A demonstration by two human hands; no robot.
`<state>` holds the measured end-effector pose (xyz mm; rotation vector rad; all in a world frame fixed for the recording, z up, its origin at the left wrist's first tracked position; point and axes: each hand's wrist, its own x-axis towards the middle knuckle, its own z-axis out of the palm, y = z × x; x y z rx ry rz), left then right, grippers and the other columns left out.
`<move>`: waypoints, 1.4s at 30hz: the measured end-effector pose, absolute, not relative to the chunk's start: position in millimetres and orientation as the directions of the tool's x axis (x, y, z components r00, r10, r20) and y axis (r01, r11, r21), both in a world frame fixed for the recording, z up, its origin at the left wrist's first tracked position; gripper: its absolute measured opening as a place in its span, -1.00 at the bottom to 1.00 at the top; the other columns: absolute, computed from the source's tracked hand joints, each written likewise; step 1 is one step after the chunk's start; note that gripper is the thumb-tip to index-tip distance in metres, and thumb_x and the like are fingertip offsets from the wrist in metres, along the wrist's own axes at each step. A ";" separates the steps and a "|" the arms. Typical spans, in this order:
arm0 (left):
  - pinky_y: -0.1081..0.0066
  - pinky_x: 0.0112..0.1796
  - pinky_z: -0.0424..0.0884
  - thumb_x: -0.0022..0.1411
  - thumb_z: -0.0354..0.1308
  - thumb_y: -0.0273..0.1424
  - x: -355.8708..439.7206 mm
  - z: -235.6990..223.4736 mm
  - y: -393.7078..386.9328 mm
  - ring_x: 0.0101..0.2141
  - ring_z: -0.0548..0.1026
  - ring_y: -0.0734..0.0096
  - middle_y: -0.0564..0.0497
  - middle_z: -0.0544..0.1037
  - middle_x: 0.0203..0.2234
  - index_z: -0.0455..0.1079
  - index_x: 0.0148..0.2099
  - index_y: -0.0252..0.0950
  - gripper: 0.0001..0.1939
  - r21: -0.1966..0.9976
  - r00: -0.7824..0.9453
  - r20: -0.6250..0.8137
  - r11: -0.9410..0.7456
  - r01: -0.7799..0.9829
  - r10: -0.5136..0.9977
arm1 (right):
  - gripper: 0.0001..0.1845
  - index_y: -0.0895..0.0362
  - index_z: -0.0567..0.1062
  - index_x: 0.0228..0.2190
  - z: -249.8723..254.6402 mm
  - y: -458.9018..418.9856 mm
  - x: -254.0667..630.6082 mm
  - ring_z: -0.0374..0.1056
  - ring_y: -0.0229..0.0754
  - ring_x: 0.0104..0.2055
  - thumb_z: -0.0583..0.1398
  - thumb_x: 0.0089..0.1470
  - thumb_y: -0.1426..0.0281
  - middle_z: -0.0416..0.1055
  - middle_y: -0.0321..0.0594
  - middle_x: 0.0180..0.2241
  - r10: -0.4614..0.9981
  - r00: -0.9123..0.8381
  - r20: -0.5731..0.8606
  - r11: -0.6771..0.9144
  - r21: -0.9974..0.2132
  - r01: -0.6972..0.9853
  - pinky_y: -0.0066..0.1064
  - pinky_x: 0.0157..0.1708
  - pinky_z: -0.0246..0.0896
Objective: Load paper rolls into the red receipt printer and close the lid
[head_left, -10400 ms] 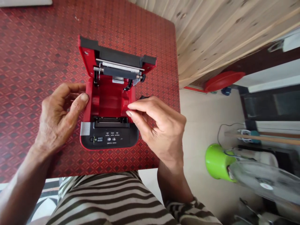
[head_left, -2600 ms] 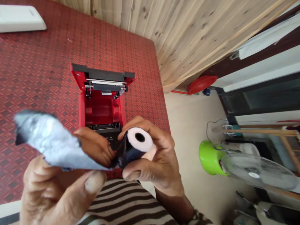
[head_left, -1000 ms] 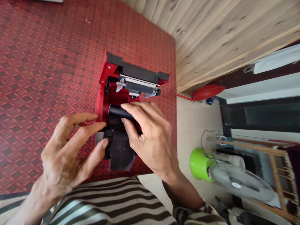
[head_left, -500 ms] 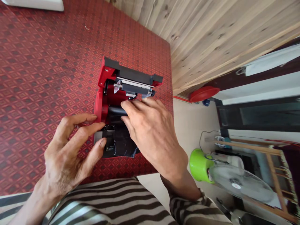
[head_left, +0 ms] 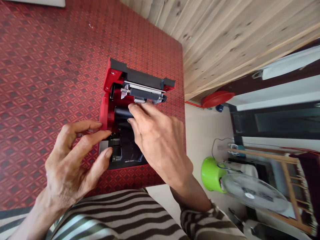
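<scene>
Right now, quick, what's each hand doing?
Left hand: grip open, fingertips at the printer's edge.
Right hand: grip closed on the black roll inside.

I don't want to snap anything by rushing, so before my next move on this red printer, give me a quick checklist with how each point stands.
1. Lid raised: ok, it stands open.
2. Black roll in the bay: ok, it lies crosswise, its left end in view.
3. Roll's right end seated: cannot tell, the right hand hides it.
4. Loose black end off the front panel: not ok, it lies over part of it.
5. Fingers out of the lid's way: not ok, the right hand is on the roll and the left hand is at the left edge.
</scene>
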<state>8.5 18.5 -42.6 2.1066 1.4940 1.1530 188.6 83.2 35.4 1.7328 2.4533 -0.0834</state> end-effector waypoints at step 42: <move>0.22 -0.18 0.44 0.26 0.28 -0.41 8.1 -46.8 23.3 -0.11 0.54 0.17 -0.15 0.55 -0.06 0.54 0.04 -0.22 -0.71 0.673 0.103 0.450 -0.413 0.613 0.887 | -0.59 0.06 0.51 0.13 31.7 90.5 194.1 0.54 -0.18 -0.36 -0.02 0.44 0.45 0.58 -0.11 -0.11 0.916 -0.374 -0.144 0.395 0.171 0.903 -0.35 -0.50 0.09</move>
